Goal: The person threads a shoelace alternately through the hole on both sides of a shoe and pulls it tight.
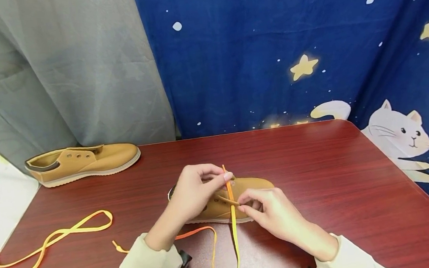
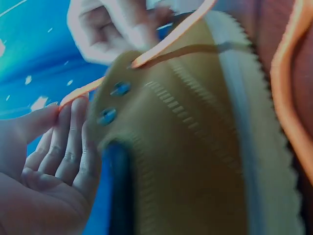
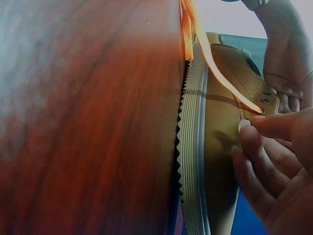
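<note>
A tan shoe (image 1: 253,185) lies before me, toe to the right. My left hand (image 1: 194,193) pinches the end of an orange-yellow shoelace (image 1: 235,234) between thumb and finger, above the shoe. The left wrist view shows the lace (image 2: 171,36) threaded through the eyelet closest to the toe, with two bare eyelets (image 2: 107,116) beside it. My right hand (image 1: 272,209) pinches the front corner of the eyelet flap (image 1: 226,200). In the right wrist view, its fingertips (image 3: 244,125) touch the flap right by the laced eyelet. The left palm partly covers the shoe's heel end.
A second tan shoe (image 1: 90,162), with bare eyelets, stands at the back left. Another length of yellow lace (image 1: 48,242) loops over the left of the reddish table (image 1: 316,155). A knotted lace piece (image 1: 119,247) lies near my left sleeve. Curtains hang behind the table.
</note>
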`<state>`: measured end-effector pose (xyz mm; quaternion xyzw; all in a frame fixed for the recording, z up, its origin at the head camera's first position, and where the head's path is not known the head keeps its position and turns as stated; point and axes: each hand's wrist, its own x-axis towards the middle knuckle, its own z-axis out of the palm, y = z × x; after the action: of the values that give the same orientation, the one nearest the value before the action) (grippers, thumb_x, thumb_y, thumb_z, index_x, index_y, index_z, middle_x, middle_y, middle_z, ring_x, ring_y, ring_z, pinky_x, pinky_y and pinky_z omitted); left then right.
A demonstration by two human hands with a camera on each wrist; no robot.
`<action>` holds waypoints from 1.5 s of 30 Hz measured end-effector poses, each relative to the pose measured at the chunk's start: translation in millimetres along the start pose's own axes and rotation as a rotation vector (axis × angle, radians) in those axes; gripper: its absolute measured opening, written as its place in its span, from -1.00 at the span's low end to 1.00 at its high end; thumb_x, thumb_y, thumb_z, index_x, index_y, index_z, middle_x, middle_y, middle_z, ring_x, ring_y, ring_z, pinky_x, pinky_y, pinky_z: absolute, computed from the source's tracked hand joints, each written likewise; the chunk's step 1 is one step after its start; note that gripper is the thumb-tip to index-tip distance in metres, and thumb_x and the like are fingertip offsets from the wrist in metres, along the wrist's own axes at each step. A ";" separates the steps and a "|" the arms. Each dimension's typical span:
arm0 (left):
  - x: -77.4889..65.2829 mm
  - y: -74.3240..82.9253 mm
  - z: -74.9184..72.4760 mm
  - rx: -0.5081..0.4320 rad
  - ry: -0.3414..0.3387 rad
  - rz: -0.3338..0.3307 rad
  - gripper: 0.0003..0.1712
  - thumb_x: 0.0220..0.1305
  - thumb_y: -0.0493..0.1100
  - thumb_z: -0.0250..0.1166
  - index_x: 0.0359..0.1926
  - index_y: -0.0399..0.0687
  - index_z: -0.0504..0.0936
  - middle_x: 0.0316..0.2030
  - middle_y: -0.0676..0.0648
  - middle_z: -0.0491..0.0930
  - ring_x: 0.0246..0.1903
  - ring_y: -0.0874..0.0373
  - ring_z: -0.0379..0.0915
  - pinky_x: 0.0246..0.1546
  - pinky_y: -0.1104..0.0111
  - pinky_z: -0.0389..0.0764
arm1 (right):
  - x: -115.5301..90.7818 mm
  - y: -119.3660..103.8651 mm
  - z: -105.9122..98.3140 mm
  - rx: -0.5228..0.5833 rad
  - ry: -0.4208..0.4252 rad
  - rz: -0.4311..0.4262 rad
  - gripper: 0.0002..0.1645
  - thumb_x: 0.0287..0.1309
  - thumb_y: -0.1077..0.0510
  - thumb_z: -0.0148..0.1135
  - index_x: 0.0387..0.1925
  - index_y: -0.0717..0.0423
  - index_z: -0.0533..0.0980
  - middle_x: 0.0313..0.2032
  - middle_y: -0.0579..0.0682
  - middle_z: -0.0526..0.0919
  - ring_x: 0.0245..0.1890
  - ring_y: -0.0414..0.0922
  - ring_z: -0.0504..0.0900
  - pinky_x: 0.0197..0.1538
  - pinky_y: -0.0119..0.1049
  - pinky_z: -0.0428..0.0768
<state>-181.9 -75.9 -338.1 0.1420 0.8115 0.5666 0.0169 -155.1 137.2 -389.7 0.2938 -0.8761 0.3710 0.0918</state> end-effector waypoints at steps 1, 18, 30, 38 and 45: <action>-0.1 1.6 -4.2 -0.019 0.006 -0.003 -0.80 0.28 -0.10 0.41 -0.24 -0.16 0.78 -0.37 -0.10 0.80 -0.38 0.15 0.75 -0.32 0.42 0.68 | -0.1 0.1 0.1 -0.010 0.002 -0.010 -0.86 0.15 0.22 0.44 -0.31 -0.10 0.65 -0.52 -0.26 0.65 -0.59 -0.52 0.45 -0.50 -0.53 0.51; -3.6 18.0 -69.0 -0.282 0.285 0.113 -0.84 0.34 -0.17 0.36 -0.22 -0.21 0.73 -0.39 0.08 0.80 -0.39 0.19 0.75 -0.17 0.33 0.74 | -1.2 -0.4 -0.4 -0.125 0.056 -0.140 -0.86 0.10 0.18 0.47 -0.34 -0.14 0.67 -0.53 -0.34 0.62 -0.52 -0.52 0.42 -0.46 -0.68 0.37; -16.6 17.9 -139.4 -0.838 0.562 0.227 -0.86 0.20 -0.40 0.41 -0.24 -0.45 0.71 -0.41 -0.20 0.78 -0.44 0.08 0.76 -0.29 0.35 0.74 | -0.8 0.6 -1.2 -0.145 0.052 -0.158 -0.85 0.10 0.20 0.46 -0.33 -0.13 0.67 -0.51 -0.35 0.63 -0.52 -0.51 0.42 -0.45 -0.66 0.37; -16.7 17.4 -133.8 -0.801 0.542 0.209 -0.89 0.28 -0.35 0.36 -0.23 -0.37 0.71 -0.40 -0.15 0.78 -0.39 0.10 0.77 -0.23 0.37 0.74 | 1.9 0.2 -2.6 -0.147 0.037 -0.184 -0.84 0.11 0.22 0.45 -0.32 -0.13 0.68 -0.46 -0.33 0.69 -0.51 -0.49 0.47 -0.45 -0.64 0.39; -9.2 19.0 -79.8 -0.141 0.335 0.124 -0.80 0.32 -0.11 0.39 -0.19 -0.17 0.74 -0.42 0.06 0.79 -0.30 0.21 0.76 -0.11 0.45 0.67 | 6.3 0.5 -10.1 -0.139 -0.041 -0.180 -0.87 0.14 0.22 0.44 -0.29 -0.08 0.70 -0.40 -0.24 0.77 -0.51 -0.49 0.53 -0.41 -0.61 0.48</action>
<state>-184.1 -145.1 -293.3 0.0939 0.7508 0.6379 -0.1431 -161.1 141.8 -380.4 0.3717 -0.8716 0.2934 0.1267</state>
